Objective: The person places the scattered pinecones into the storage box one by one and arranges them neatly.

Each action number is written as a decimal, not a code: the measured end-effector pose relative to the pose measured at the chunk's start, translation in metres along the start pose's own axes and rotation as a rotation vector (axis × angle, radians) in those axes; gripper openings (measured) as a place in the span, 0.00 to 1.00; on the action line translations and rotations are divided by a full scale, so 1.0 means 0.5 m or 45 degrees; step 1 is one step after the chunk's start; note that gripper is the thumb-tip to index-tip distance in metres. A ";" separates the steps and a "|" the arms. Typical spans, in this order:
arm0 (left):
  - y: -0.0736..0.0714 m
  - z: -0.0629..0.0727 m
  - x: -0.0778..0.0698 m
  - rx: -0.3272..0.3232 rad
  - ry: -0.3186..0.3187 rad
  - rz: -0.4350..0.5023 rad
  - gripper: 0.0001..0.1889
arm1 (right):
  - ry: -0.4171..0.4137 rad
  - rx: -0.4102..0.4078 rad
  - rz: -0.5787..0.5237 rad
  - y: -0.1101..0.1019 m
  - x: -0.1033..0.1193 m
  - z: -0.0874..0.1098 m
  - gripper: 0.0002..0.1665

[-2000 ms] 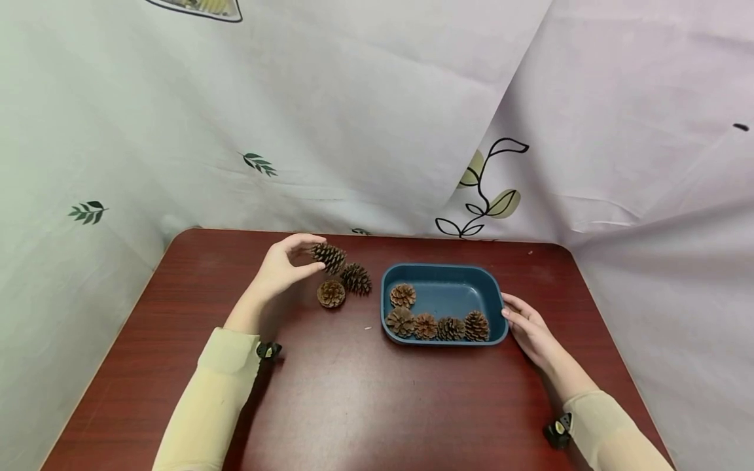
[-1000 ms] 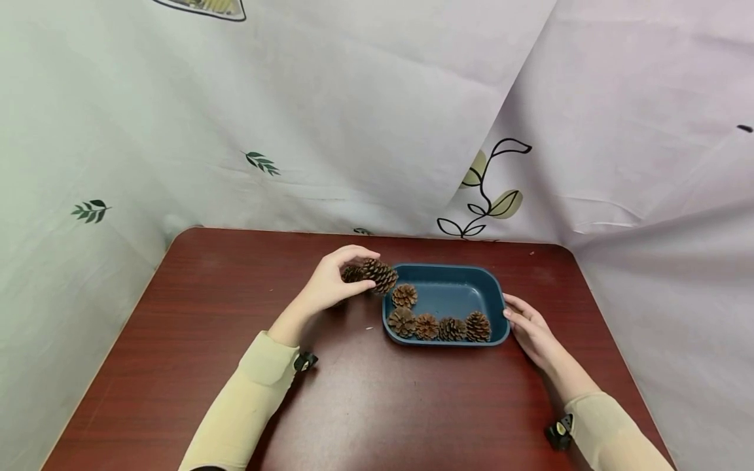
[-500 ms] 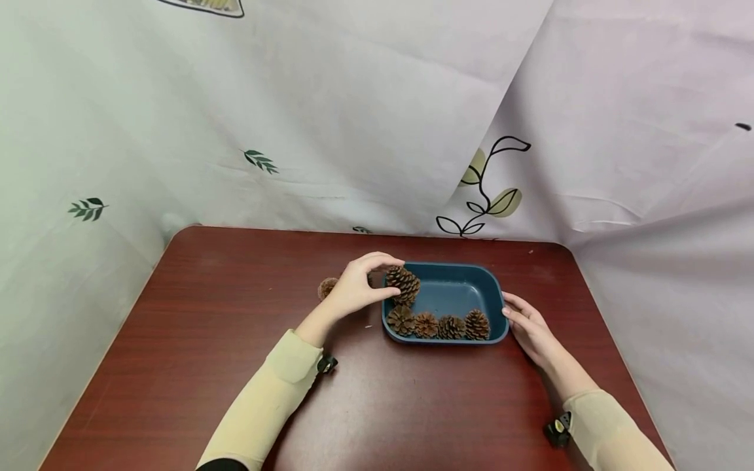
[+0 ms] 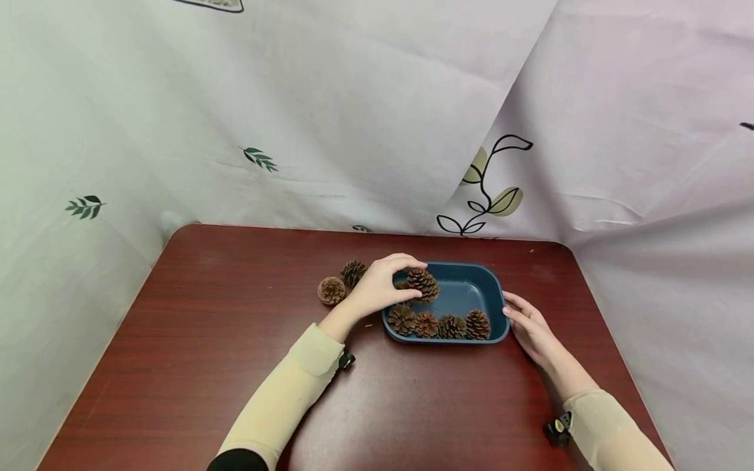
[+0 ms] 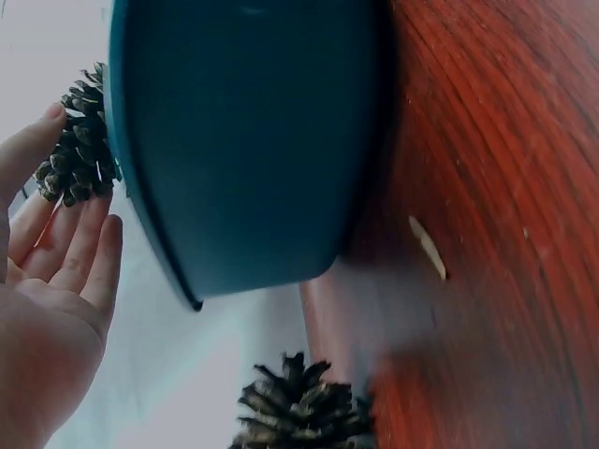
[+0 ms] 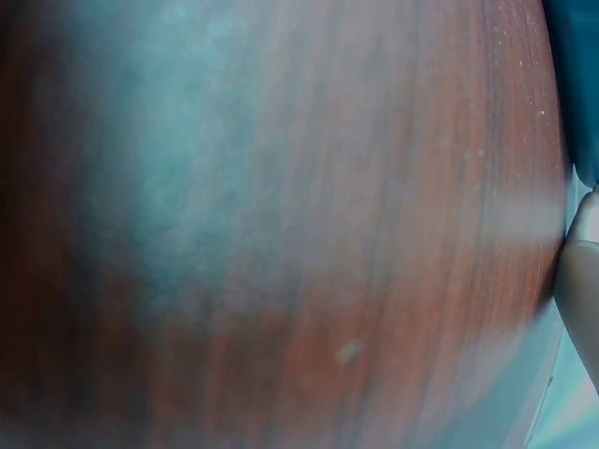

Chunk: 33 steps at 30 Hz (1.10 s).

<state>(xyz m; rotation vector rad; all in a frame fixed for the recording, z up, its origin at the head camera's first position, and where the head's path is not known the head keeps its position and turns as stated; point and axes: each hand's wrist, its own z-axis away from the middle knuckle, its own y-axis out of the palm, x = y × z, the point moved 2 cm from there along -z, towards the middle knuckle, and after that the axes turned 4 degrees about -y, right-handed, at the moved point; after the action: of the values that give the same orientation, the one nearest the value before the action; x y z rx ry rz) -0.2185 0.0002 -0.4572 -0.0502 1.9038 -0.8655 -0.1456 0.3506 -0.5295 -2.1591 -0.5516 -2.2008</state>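
My left hand (image 4: 383, 286) pinches a brown pine cone (image 4: 424, 285) between thumb and fingers, over the left part of a blue rectangular box (image 4: 465, 267). In the left wrist view this held pine cone (image 5: 82, 140) shows beside the box's rim. Several other pine cones line the box's near side, among them an upright pine cone (image 4: 477, 324). Another, at the box's left end, is partly hidden by my left hand. My right hand (image 4: 533, 331) holds the box's right end, its thumb at the rim; the right wrist view catches only part of a finger or thumb.
Left of the box, a round-looking pine cone (image 4: 332, 290) and a darker pine cone (image 4: 353, 274) lie on the reddish-brown table (image 4: 200, 327). A small pale fragment (image 5: 429, 247) lies near the box. A white patterned cloth (image 4: 353, 131) hangs behind the table.
My left hand has carried the pine cone rightward from the loose cones on the table to over the box. My right hand and the box have stayed in place.
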 end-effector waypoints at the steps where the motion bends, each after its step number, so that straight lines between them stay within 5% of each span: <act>1: 0.005 -0.004 0.000 0.016 -0.001 -0.011 0.26 | 0.004 -0.004 0.002 0.000 0.000 0.000 0.25; 18: 0.059 -0.040 0.010 0.221 -0.023 -0.164 0.26 | -0.007 0.006 0.008 0.002 -0.005 0.001 0.26; 33: 0.070 -0.046 0.014 0.373 -0.004 -0.315 0.26 | -0.015 -0.004 0.009 -0.001 -0.002 -0.001 0.26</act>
<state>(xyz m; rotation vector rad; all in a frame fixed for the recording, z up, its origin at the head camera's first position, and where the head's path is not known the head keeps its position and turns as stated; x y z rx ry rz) -0.2289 0.0362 -0.4776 -0.1104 1.7729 -1.3039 -0.1462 0.3506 -0.5306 -2.1739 -0.5401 -2.1883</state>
